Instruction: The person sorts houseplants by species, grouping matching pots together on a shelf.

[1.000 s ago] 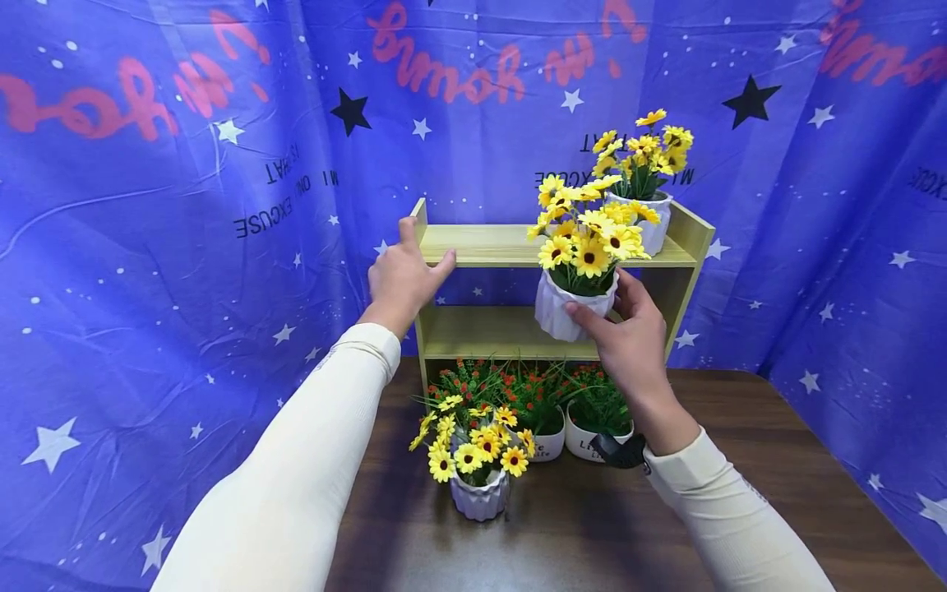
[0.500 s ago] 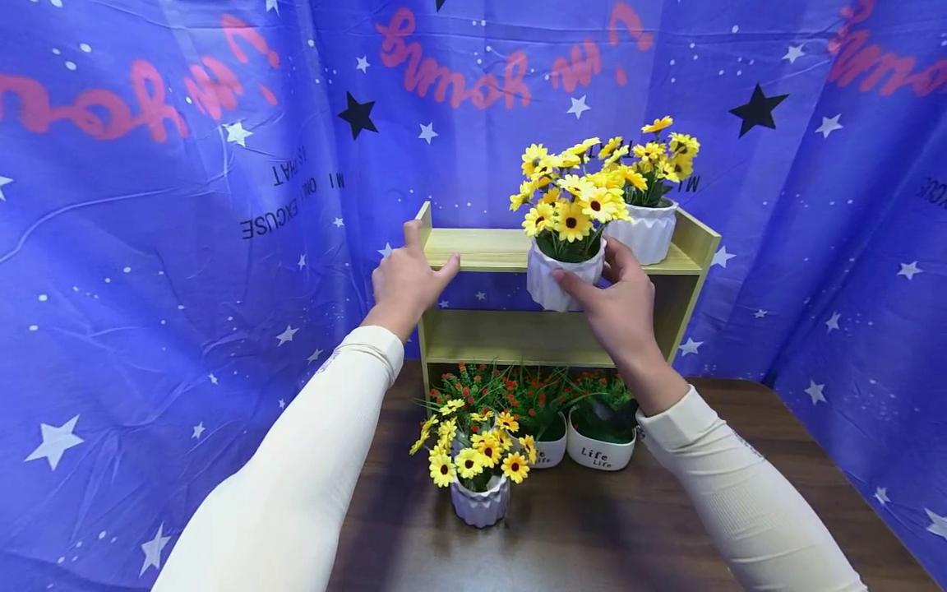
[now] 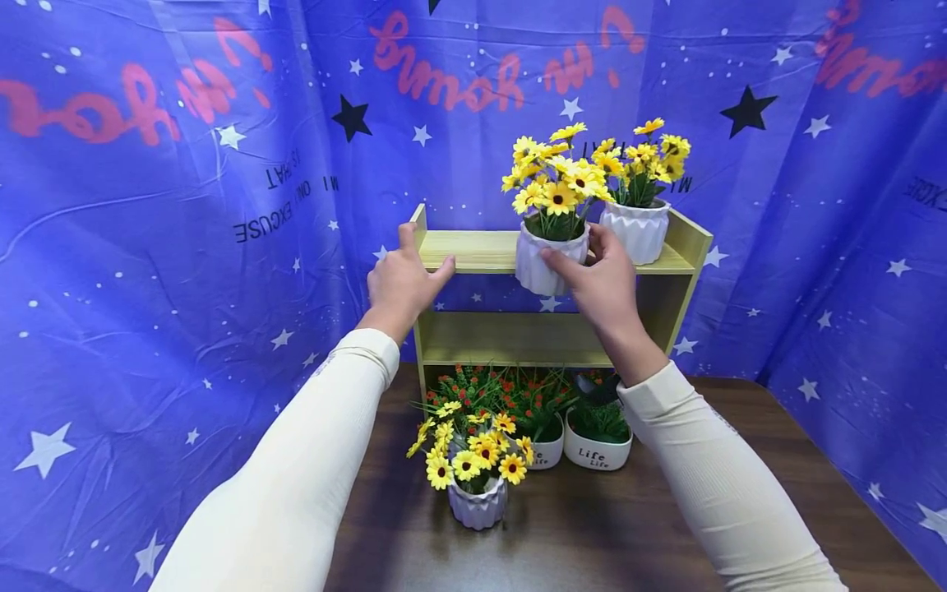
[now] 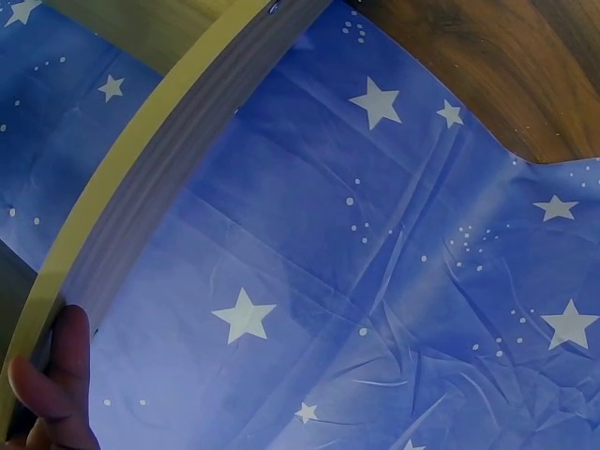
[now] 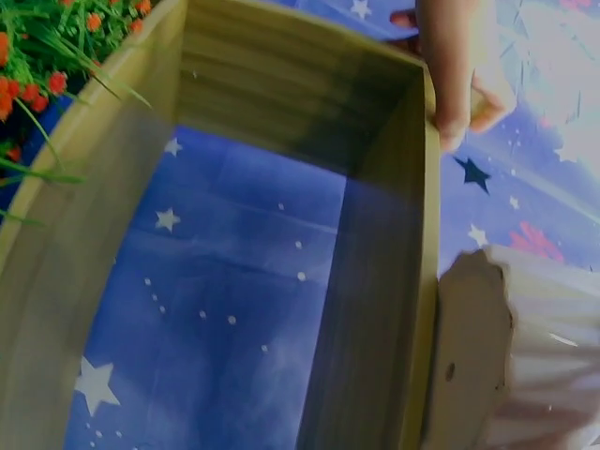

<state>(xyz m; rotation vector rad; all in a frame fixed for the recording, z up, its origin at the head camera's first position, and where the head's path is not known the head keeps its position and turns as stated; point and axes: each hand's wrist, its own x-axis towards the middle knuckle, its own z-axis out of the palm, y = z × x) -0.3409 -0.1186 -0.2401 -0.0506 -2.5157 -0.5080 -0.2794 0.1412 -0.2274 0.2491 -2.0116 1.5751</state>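
One fluted white pot point(image 3: 542, 267), yellow-petalled, in right grip point(image 3: 608, 284).

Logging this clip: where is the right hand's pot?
In the head view, the held pot is at the front edge of the top shelf, right of centre, left of another pot.

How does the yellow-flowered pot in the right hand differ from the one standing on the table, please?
The right hand grips the held pot; no hand touches the table pot. The held pot is up at the top shelf, while the table pot stands below, on the table. Both are pale and fluted, with yellow flowers.
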